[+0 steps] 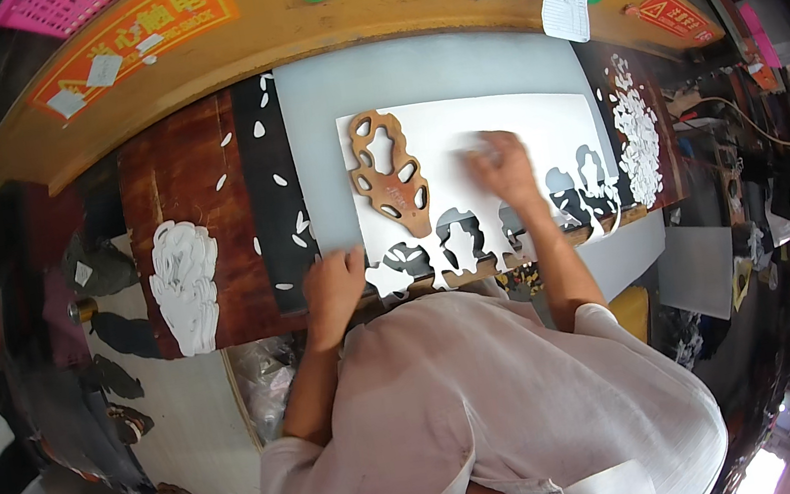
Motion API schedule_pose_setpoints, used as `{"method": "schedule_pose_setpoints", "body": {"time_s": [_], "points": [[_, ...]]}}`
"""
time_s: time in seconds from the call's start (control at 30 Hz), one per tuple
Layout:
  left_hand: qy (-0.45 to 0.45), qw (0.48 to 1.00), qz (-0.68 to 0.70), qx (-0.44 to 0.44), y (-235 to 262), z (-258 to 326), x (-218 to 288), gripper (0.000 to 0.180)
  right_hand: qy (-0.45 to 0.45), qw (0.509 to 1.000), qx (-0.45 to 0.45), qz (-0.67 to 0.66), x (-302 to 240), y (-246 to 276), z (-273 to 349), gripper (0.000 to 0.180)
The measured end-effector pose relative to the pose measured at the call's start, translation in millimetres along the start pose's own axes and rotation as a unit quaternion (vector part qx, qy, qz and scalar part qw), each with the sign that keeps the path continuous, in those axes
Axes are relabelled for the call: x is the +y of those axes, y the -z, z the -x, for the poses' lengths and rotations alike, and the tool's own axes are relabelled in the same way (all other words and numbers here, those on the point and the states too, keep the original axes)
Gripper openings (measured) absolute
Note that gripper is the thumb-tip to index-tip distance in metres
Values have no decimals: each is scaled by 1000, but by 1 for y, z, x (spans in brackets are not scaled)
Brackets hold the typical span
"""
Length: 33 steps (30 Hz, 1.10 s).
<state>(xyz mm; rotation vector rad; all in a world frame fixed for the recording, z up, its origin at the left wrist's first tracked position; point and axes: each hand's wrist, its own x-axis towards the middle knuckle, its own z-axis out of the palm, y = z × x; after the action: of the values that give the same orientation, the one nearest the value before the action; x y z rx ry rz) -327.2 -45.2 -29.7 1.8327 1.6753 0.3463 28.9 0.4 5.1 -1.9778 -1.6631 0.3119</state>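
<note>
A white sheet [519,123] lies on a pale grey board, its near edge cut into ragged openings and narrow strips. On its left end rests a brown cutting die [404,185] with several oval holes and one larger cutout. Over the middle of the sheet, right of the die, is my right hand [503,166]; motion smears its fingers, so whether they hold anything is unclear. My left hand [336,294] is at the table's front edge, beside the sheet's near left corner. Its fingers are curled together, and what they may grip is hidden.
A pile of white cut pieces [187,286] sits on the reddish-brown board at left. Small white scraps [638,137] heap at right, and others dot the black strip [273,203]. Behind the board runs a yellow machine beam [421,3] with papers and warning labels.
</note>
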Motion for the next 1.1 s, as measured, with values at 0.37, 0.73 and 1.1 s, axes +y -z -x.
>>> {"method": "schedule_pose_setpoints", "body": {"time_s": [0.37,0.73,1.1], "points": [[173,899,379,-135,-28,-1,0,40,-320,924,58,202,262,131,3,73],[44,978,199,-53,-8,-15,31,38,-336,897,133,-254,272,157,-52,35],[25,996,-26,-79,6,-30,31,49,-255,922,215,-196,308,109,-50,37]]}}
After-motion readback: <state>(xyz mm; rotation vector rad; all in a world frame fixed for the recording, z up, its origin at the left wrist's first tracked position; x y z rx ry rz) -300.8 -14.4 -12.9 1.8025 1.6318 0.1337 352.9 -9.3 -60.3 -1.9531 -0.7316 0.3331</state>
